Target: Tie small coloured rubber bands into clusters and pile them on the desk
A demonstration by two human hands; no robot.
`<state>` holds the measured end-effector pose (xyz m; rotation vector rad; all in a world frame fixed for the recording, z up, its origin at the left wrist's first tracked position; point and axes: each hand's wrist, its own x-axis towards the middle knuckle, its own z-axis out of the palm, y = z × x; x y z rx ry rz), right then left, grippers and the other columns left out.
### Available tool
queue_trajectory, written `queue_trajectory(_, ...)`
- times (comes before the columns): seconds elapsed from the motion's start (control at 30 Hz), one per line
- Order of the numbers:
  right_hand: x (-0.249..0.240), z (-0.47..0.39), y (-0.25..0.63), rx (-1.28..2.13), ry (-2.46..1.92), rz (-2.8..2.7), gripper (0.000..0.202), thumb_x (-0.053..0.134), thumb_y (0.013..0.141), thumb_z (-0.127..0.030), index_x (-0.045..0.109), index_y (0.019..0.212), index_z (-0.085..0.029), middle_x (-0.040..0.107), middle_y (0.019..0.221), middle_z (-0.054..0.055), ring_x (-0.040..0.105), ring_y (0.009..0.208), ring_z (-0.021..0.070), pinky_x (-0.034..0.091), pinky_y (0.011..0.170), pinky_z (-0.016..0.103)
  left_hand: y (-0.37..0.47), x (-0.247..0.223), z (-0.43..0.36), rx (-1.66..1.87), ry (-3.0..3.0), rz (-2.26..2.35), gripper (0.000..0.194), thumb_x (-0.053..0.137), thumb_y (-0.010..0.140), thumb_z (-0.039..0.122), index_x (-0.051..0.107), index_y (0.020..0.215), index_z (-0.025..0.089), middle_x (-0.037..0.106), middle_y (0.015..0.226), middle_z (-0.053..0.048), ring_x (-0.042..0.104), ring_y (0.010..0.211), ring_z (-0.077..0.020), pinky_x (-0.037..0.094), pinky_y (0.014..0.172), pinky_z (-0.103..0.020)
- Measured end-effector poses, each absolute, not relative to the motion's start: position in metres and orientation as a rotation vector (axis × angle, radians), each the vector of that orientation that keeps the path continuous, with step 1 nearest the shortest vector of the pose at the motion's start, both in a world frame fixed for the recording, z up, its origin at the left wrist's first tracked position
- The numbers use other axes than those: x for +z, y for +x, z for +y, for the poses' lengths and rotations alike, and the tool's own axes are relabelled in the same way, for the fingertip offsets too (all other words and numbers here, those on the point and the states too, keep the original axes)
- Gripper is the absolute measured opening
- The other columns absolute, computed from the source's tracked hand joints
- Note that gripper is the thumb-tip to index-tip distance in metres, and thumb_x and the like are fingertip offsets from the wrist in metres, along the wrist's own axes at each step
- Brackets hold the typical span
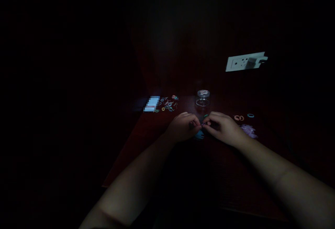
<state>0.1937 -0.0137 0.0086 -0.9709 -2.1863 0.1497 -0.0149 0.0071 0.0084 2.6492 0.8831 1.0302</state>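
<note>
Over the dark red table (230, 173), my left hand (184, 127) and my right hand (221, 127) meet with fingertips pinched together. Between them is a small purplish item (204, 124), too small to make out. Just below the fingertips lies a pile of blue pieces (199, 134). A green ring (206, 116) shows partly behind my right fingers. Beside my right wrist is a pile of light purple pieces (249, 131).
A clear lidded jar (202, 98) stands behind my hands. Back left are a bright pixelated rectangle (152, 104) and scattered small bands (169, 104). Orange rings (238, 118) and a teal ring (250, 115) lie at right. A socket (244, 61) is on the wall.
</note>
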Motion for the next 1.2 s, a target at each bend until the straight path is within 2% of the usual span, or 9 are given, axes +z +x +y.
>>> queue_trajectory(0.47,0.0097,-0.0149,0.1928,0.175,-0.991,-2.189,0.007,0.058,0.088,-0.021,0.062,0.082,-0.019,0.060,0.077,0.004,0.057,0.075,0.0183,0.044,0.070,0.032,-0.0147,0.0093,0.0067,0.979,2.650,0.893,0.006,0.065,0.083,0.026,0.061,0.082,0.022,0.068,0.078,0.002,0.059,0.077,-0.0153,0.046,0.082,-0.033)
queue_trajectory(0.87,0.0084,-0.0143,0.1930,0.164,-0.995,-2.231,0.015,0.053,0.093,-0.023,0.065,0.085,-0.018,0.062,0.079,0.005,0.058,0.077,0.0188,0.044,0.072,0.031,-0.0152,0.0084,0.0065,1.011,2.639,0.882,0.008,0.064,0.083,0.028,0.060,0.082,0.021,0.067,0.077,0.002,0.058,0.076,-0.0152,0.045,0.078,-0.031)
queue_trajectory(1.2,0.0091,-0.0149,0.1935,0.157,-0.997,-2.237,0.013,0.053,0.092,-0.022,0.064,0.086,-0.018,0.062,0.081,0.006,0.058,0.079,0.0193,0.043,0.072,0.031,-0.0160,0.0075,0.0085,1.044,2.643,0.925,0.010,0.064,0.084,0.028,0.059,0.082,0.020,0.067,0.078,0.001,0.058,0.077,-0.0152,0.045,0.077,-0.031)
